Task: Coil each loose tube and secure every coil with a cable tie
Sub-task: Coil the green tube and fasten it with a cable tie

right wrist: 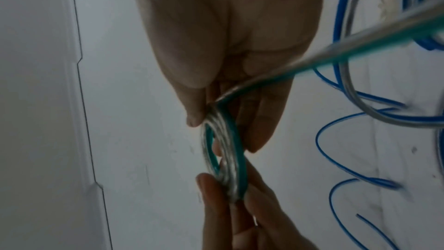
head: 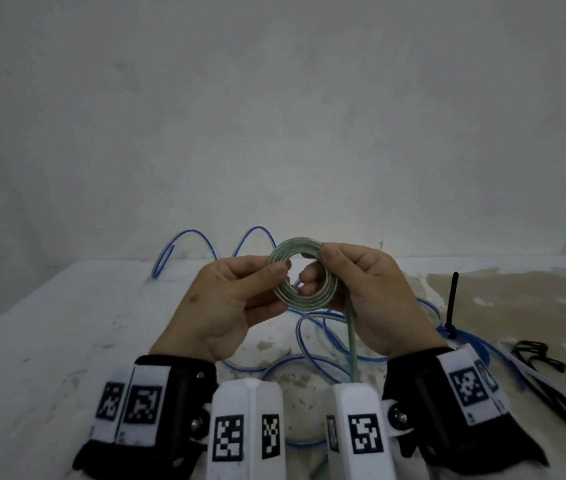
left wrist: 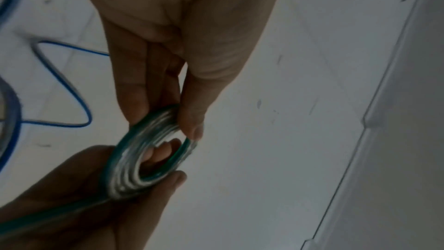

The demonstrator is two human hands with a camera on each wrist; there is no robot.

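Observation:
A clear tube with a green stripe is wound into a small flat coil (head: 300, 274) held above the table. My left hand (head: 240, 299) pinches the coil's left side between thumb and fingers (left wrist: 192, 126). My right hand (head: 361, 289) pinches its right side, thumb on top (right wrist: 194, 119). The coil (left wrist: 144, 159) (right wrist: 225, 159) shows edge-on in both wrist views. Its loose tail (head: 351, 341) hangs down from my right hand toward me. A loose blue-striped tube (head: 323, 341) sprawls in loops on the table beneath. Black cable ties (head: 534, 362) lie at the right.
A blue-striped coil bound by an upright black cable tie (head: 453, 306) lies right of my right hand. The white table (head: 49, 341) has a brown stained patch (head: 517, 296) at the right and meets a pale wall (head: 274, 116) at the back.

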